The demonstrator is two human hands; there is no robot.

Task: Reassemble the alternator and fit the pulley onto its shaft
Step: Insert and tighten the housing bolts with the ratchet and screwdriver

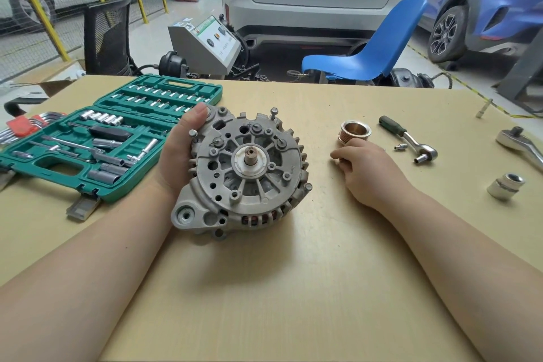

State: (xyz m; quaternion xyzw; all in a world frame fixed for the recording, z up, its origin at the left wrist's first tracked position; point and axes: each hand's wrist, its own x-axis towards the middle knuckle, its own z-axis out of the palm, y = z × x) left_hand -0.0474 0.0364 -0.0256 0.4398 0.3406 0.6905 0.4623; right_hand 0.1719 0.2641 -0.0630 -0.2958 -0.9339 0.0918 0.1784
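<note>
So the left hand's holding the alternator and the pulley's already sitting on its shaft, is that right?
Not quite. The head view shows the left hand holding the alternator, but its shaft is bare. The pulley sits on the table, just beyond the right hand.

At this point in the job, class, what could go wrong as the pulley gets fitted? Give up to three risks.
1. The alternator is steadied only by the left hand at one edge, so it could tip or slide when the pulley is pushed on.
2. Several bolts stand proud of the housing, apparently not tightened; they might work loose or snag fingers.
3. The right hand rests beside the pulley without holding it; a nudge could roll it across the table.
</note>
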